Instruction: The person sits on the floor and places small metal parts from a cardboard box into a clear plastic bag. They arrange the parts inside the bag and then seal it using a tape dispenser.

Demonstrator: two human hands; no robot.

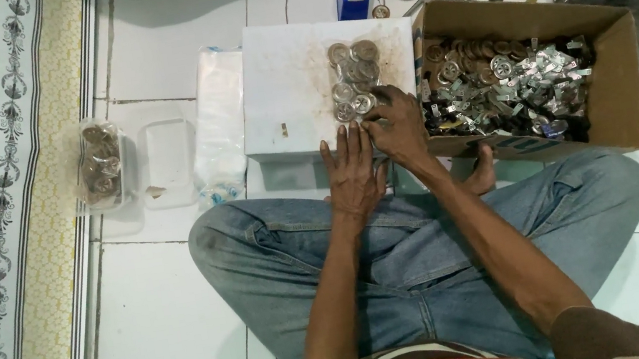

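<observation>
LEFT HAND (352, 173): flat, fingers extended, palm down on near edge of white board (288, 83); holds nothing | RIGHT HAND (396, 127): just beside left, fingers curled at clear bag of round metal discs (354, 80); grip unclear | BAG: on board, just beyond both hands | CARDBOARD BOX (616, 76): metal parts, right of right hand | FILLED BAG (99, 163): well left, on floor

Shiny metal discs (354, 81) lie on a matt, stained white box (288, 83); brown cardboard box (618, 84) of glinting metal scraps (525, 85); glossy floor tiles (162, 313).
</observation>
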